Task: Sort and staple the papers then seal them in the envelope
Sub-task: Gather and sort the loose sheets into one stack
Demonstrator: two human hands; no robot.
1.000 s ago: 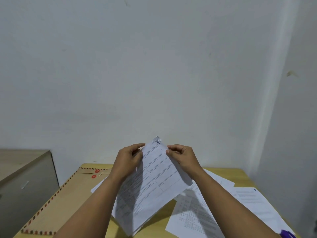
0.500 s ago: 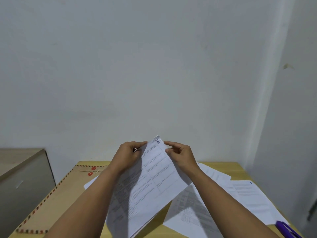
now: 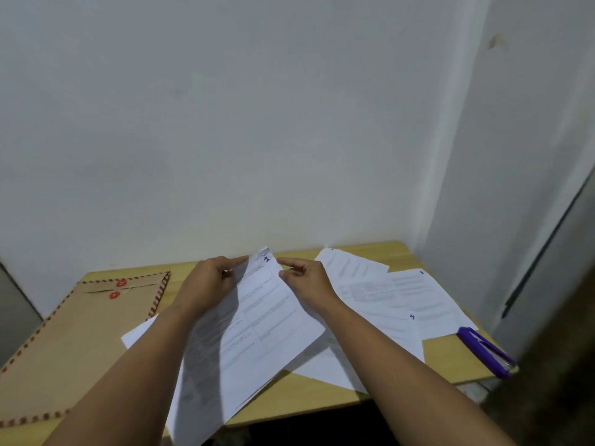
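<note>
A single wide-angle camera, worn on the person's head, looks forward and down over both forearms toward a corner of the room. The wall fills the upper half of the frame, curved slightly by the lens. The wooden counter sits in the lower half, its near edge cut by the bottom border. The left hand and right hand appear close to the lens at centre, with the sheet numbered 1 between them. No second view is supplied.
</note>
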